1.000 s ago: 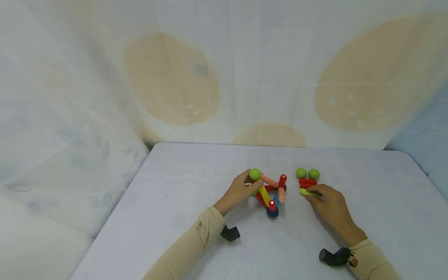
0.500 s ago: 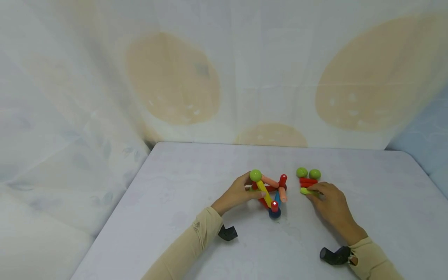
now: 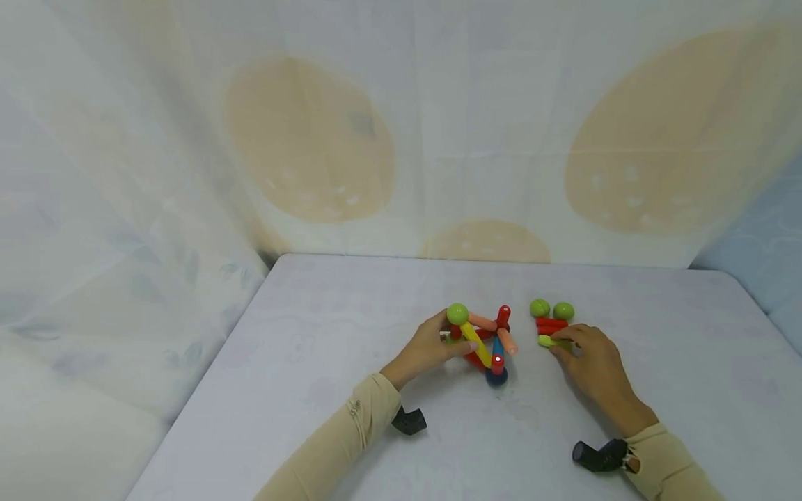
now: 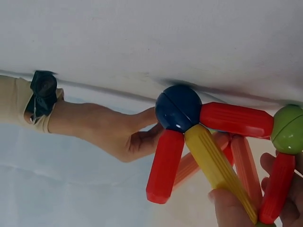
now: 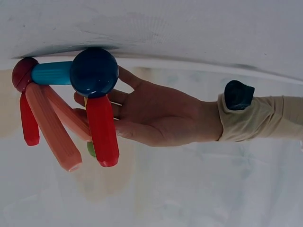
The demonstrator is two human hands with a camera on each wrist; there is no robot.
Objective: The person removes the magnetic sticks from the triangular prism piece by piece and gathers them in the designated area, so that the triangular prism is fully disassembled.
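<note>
A rod-and-ball structure [image 3: 485, 341] stands mid-table: a green ball [image 3: 457, 314] on top, a yellow rod [image 3: 476, 344], red and orange rods, and a dark blue ball [image 3: 496, 376] at the base. My left hand [image 3: 447, 341] grips it from the left; in the left wrist view my fingers [image 4: 232, 208] pinch the yellow rod [image 4: 220, 172]. My right hand [image 3: 567, 346] pinches a yellow-green rod [image 3: 547, 341] lying on the table. The right wrist view shows the dark blue ball [image 5: 94, 72], a blue rod [image 5: 52, 73] and the left hand [image 5: 161, 116].
Two loose green balls [image 3: 539, 307] [image 3: 563, 310] and red rods [image 3: 551, 324] lie just beyond my right hand. The white table [image 3: 326, 362] ends at a draped cloth wall [image 3: 401, 139] behind and on the left.
The structure has turned a little in my left hand, its dark blue base ball shifting to the right. My right hand has stayed on the yellow-green rod.
</note>
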